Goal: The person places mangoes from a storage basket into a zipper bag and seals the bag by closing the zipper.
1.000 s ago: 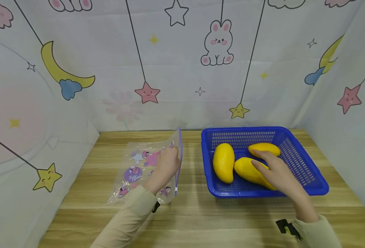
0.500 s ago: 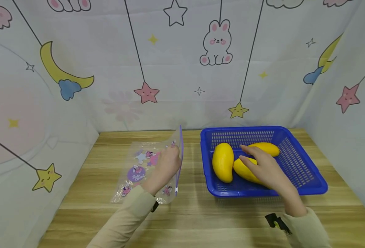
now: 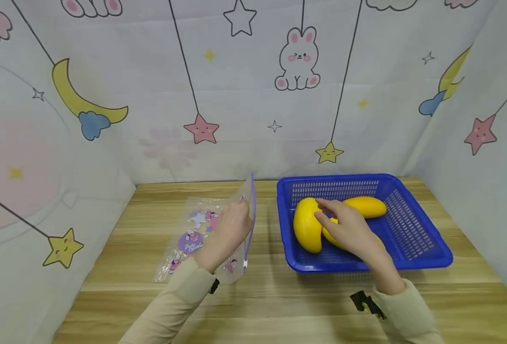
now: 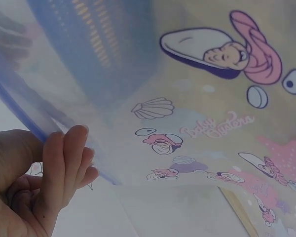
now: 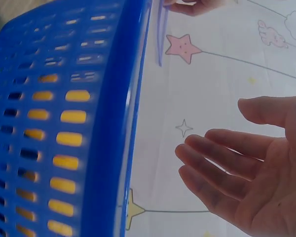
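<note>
My left hand point(image 3: 232, 228) grips the purple zip edge of a clear printed zip bag point(image 3: 193, 239), holding that side raised off the table. In the left wrist view the fingers of this hand point(image 4: 44, 173) curl over the purple strip, with the printed film point(image 4: 197, 123) spread beyond. My right hand point(image 3: 350, 227) hovers over a blue basket point(image 3: 294, 265), its fingers relaxed and holding nothing. Its fingertips are right by the leftmost yellow mango point(image 3: 307, 227). A second mango point(image 3: 332, 234) is partly hidden under the hand, and a third mango point(image 3: 367, 207) lies behind it.
The basket has a raised rim and slotted walls point(image 5: 64, 138), with mangoes showing yellow through the slots. A wooden table point(image 3: 262, 306) bears everything. Printed cloth point(image 3: 236, 86) encloses the back and sides.
My right hand has moved left across the basket, from the middle mango toward the leftmost one. My left hand keeps its hold on the bag, whose body has shifted slightly right.
</note>
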A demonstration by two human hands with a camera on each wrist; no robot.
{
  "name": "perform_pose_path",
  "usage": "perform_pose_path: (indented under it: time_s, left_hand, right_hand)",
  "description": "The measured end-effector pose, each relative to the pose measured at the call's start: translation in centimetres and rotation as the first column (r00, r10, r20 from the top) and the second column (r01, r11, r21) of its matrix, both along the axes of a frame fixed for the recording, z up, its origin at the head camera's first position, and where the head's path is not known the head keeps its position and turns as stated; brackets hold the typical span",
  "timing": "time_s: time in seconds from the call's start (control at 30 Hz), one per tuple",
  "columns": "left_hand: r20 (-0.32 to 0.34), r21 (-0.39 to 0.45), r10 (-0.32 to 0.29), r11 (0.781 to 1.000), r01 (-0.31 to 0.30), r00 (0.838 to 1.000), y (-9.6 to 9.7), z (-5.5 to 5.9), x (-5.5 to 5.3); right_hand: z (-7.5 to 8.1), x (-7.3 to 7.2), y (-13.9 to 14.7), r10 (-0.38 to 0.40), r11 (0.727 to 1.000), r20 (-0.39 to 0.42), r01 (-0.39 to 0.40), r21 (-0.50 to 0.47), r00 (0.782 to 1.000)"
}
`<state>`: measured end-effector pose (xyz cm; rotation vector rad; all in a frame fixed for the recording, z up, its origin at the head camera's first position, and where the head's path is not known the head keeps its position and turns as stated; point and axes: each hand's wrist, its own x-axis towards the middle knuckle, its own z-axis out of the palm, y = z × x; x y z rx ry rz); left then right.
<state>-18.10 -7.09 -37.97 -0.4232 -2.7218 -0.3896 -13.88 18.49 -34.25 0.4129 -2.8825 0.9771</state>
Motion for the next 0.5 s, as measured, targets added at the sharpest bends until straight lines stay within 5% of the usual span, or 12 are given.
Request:
perform_pose_path:
  time_s: [0.5]
  left_hand:
    - [0.007,0.053,-0.010,0.999,0.010,1.000,0.2,0.8,0.2]
  right_hand:
    - [-0.3,-0.3,-4.0,0.058,0.998,0.046,-0.057,-0.033,0.997]
